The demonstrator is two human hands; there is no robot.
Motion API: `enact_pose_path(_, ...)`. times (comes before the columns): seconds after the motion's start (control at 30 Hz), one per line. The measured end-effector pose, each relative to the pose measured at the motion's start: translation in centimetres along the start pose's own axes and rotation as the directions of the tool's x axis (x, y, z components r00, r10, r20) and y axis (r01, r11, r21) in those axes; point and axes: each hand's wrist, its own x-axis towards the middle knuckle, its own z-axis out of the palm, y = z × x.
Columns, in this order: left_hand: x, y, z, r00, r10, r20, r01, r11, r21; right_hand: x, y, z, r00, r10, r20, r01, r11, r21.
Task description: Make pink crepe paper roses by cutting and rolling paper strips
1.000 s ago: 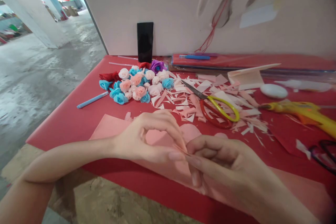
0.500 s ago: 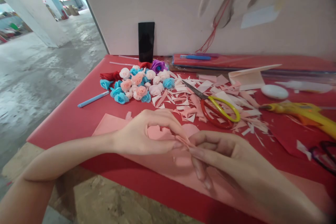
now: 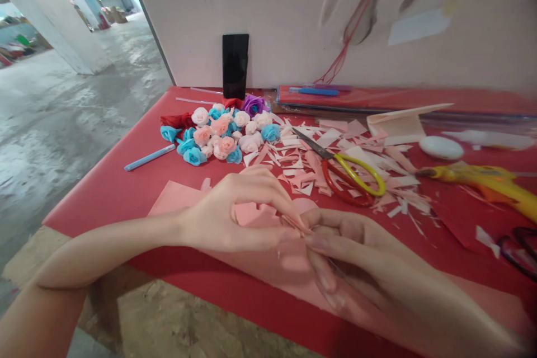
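Note:
My left hand (image 3: 235, 210) pinches a small piece of pink paper (image 3: 295, 225) between thumb and fingertips. From the other side, my right hand (image 3: 364, 246) grips the same piece with its thumb and index finger, so the fingertips of both hands meet. The piece is largely hidden by the fingers, and its exact shape cannot be made out. Beneath the hands lies a large pink sheet (image 3: 176, 198), with cut pink pieces (image 3: 254, 214) on it, partly covered by my left hand.
Behind the hands lie scissors (image 3: 335, 162) on a heap of paper scraps (image 3: 302, 165). Several paper roses (image 3: 220, 126) cluster at the left, near a blue pen (image 3: 150, 157). A dark phone (image 3: 235, 66) leans on the wall. A yellow glue gun (image 3: 482, 179) sits at the right.
Both hands stay together on the pink paper, with only slight finger movement. The right hand's lower fingers have shifted a little downward. The view has moved very slightly.

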Motion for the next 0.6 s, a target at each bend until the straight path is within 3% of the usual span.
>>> enact_pose_path(0.2,-0.1,-0.1,0.1,0.999,-0.034,-0.037,0.035,0.999,0.003,0.0,0.3,0.0,0.999,-0.034,-0.023,0.033,0.997,-0.065)
enact_pose_path(0.37,-0.2,-0.1,0.1,0.998,-0.023,-0.059,0.025,0.999,0.031,-0.2,0.3,0.2,0.968,-0.206,-0.142,0.163,0.949,-0.268)
enact_pose_path(0.47,-0.2,-0.1,0.3,0.995,-0.019,-0.094,0.024,0.998,0.056,-0.4,0.5,0.8,0.899,-0.355,-0.256,0.205,0.859,-0.470)
enact_pose_path(0.6,-0.3,0.0,0.5,0.990,0.005,-0.143,0.002,0.999,0.052,-0.8,1.1,1.5,0.729,-0.625,-0.281,0.276,0.643,-0.714)
